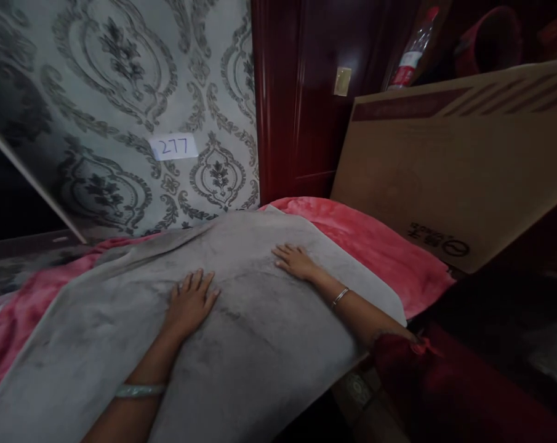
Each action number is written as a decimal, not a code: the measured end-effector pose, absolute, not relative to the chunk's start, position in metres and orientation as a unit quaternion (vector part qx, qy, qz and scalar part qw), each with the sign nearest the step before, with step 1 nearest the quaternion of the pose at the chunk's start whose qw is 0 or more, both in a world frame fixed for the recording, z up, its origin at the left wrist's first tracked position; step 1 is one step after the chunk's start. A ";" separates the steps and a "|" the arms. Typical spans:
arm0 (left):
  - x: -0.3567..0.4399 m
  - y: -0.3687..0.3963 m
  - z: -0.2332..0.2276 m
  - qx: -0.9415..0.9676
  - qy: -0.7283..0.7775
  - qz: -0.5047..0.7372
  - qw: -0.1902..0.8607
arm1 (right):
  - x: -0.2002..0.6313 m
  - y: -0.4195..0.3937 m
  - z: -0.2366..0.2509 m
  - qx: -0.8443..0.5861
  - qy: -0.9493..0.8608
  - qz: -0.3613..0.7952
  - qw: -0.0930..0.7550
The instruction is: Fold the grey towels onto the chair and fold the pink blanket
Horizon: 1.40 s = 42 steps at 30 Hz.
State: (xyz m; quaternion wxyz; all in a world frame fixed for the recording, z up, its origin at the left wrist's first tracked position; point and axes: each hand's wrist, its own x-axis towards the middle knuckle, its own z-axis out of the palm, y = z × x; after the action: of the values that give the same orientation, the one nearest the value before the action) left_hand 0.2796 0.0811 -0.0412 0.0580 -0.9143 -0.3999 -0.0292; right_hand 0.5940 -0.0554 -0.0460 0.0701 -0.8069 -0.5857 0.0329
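At the centre of the view, a grey blanket (241,320) lies spread flat over a pink blanket (380,246) on a bed. The grey blanket covers most of the surface; the pink one shows past its edge at 2 o'clock and at 9 o'clock.

Left hand (190,303): palm down on the grey blanket, fingers spread and pointing to 12 o'clock. Grip released; nothing held. A pale bangle (140,390) sits on the forearm.

Right hand (296,261): palm down on the same blanket, at 2 o'clock from the left hand, fingers pointing to 10 o'clock. Grip released; nothing held. A thin bracelet (340,297) circles the wrist. The 2 hands lie near each other, not touching.

Surroundings: a large cardboard sheet (444,178) leans at 3 o'clock, its lower edge against the pink blanket. Patterned wallpaper (121,92) at 11 o'clock carries a white label (173,147) reading 277. A dark red door (315,92) stands at 12 o'clock. A plastic bottle (414,52) shows above the cardboard at 1 o'clock.
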 end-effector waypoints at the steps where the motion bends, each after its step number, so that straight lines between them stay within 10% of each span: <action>1: 0.280 0.082 -0.041 -0.914 -0.400 -0.031 0.058 | 0.610 -0.061 -0.048 -0.826 -0.559 0.031 0.067; 25: 0.272 0.072 -0.032 -0.908 -0.417 -0.012 0.043 | 0.651 -0.081 -0.066 -0.877 -0.475 -0.027 0.067; 42: 0.047 0.080 -0.013 -0.738 -0.664 -0.001 0.121 | 0.649 -0.089 -0.076 -0.866 -0.491 -0.043 0.083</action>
State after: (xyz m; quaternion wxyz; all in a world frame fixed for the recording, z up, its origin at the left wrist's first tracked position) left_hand 0.0472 0.0796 -0.0127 0.1210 -0.7383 -0.6636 -0.0010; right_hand 0.6492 -0.0889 -0.0761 0.0833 -0.8660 -0.4911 -0.0435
